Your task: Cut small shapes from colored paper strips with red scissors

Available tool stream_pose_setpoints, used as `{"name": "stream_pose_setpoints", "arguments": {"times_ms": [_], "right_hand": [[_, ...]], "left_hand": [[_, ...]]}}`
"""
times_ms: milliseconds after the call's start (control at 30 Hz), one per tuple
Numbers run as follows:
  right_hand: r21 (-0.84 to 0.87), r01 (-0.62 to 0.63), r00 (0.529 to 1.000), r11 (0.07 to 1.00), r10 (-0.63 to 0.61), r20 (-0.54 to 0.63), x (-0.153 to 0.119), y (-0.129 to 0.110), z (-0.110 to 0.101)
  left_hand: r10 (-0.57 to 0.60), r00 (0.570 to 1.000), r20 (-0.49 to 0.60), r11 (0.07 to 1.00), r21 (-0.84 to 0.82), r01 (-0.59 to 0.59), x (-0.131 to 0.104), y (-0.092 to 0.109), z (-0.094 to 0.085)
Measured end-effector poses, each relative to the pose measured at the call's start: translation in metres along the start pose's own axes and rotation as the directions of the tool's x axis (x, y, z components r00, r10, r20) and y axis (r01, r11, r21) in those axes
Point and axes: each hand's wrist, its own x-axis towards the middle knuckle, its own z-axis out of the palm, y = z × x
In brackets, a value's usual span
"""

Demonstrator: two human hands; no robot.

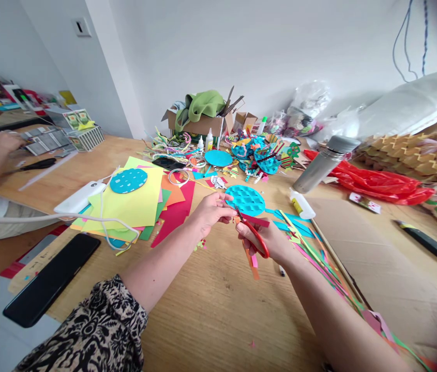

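Observation:
My right hand (pixel 260 235) is closed around red-handled scissors (pixel 259 240), whose blades point up and left toward my left fingertips. A dark red paper strip (pixel 257 220) lies across the scissors, and orange and pink paper strips (pixel 252 262) hang below the same hand. My left hand (pixel 212 212) is pinched close to the blade tips; what its fingers grip is too small to make out. Just beyond both hands lies a blue oval piece (pixel 245 200) with a raised pattern. Small coloured paper bits (pixel 200 245) lie on the table under my left wrist.
Coloured paper sheets (pixel 146 194) and a white power strip (pixel 82 199) are at left, with a black phone (pixel 51 279) nearer. A metal bottle (pixel 325 165), glue bottle (pixel 302 205), cardboard sheet (pixel 377 258) and cutter knife (pixel 431 245) are at right. Another person's hand (pixel 6 142) works far left.

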Motion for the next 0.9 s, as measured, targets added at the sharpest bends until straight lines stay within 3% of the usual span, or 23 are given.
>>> {"name": "stream_pose_setpoints", "arguments": {"times_ms": [900], "right_hand": [[0.011,-0.023,1.0,1.0,0.023,-0.019,-0.0009,-0.0036,0.0017]], "left_hand": [[-0.011,1.0,0.005,1.0,0.026,0.011,-0.001,0.0055,-0.0023]]}}
